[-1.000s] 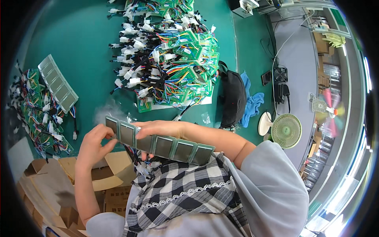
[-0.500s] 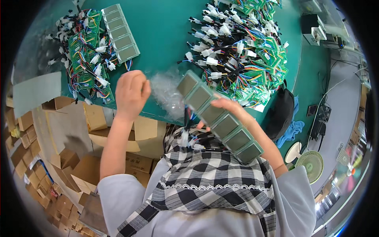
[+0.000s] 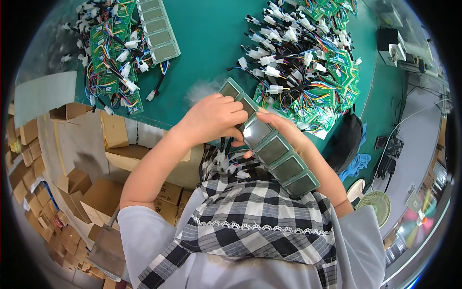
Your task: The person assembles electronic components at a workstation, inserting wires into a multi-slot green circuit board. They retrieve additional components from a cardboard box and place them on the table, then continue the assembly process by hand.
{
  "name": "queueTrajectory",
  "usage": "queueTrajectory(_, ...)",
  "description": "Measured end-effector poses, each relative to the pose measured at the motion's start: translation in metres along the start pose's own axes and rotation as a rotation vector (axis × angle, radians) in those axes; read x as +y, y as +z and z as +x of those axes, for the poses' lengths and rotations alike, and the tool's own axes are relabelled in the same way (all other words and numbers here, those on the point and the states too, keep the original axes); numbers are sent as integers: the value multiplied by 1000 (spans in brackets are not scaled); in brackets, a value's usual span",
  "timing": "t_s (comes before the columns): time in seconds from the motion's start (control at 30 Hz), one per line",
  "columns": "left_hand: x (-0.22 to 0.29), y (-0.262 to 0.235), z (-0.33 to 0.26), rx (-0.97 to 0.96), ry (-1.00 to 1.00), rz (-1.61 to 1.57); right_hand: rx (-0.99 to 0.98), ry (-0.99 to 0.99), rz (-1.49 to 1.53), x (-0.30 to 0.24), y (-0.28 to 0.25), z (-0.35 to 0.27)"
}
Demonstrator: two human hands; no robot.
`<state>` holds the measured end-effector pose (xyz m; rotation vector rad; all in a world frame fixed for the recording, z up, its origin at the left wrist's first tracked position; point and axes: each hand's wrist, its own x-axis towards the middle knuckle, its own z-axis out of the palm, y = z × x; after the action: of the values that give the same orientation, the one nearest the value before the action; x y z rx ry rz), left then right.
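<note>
A long green circuit board with a row of grey display screens [image 3: 273,148] slants in front of my apron. My right hand [image 3: 285,129] holds it along its right edge, thumb on top and fingertips showing below. Curled over its upper left part is my left hand [image 3: 214,116], fingers bent and pressed together at a screen's edge; whatever they pinch is hidden. A bright reflection lies on the screen beside them. Wires with white connectors [image 3: 231,164] hang from the board's left side. Behind my left hand lies crumpled clear film [image 3: 204,90], partly covered.
Wired green circuit boards [image 3: 308,77] are heaped at the right, with another pile [image 3: 108,58] at the left. Beside the left pile lies another display board [image 3: 159,31]. A black bag [image 3: 344,142], blue cloth [image 3: 357,164] and green fan [image 3: 376,204] are at right; cardboard boxes [image 3: 103,200] stand below left.
My left hand has moved right, from beside the clear film onto the board's upper screens. My right hand still holds the board in nearly the same place. The view has shifted slightly.
</note>
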<state>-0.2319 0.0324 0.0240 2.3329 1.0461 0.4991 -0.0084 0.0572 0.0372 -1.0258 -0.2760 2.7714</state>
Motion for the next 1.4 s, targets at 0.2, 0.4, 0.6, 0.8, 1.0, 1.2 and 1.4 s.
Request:
queueTrajectory(0.2, -8, -6, -6, 23, 36, -98, 13, 61, -162, -14, 14, 0)
queueTrajectory(0.4, -5, -13, -15, 12, -9, -123, 18, 41, -225, -17, 21, 3)
queueTrajectory(0.6, -6, -14, -18, 24, -5, -82, 14, 30, -266, -20, 24, 6)
queueTrajectory(0.8, -8, -13, -14, 40, 36, -84, -5, 73, -362, -20, 16, 7)
queueTrajectory(1.0, -7, -7, -12, 102, 3, -143, 41, 11, -240, -24, 28, -1)
queueTrajectory(1.2, -3, -10, -9, 59, -46, -194, -55, -24, -129, -23, 24, -5)
queueTrajectory(1.4, -4, -14, -9, 25, -106, -277, -52, -7, -164, -24, 22, -4)
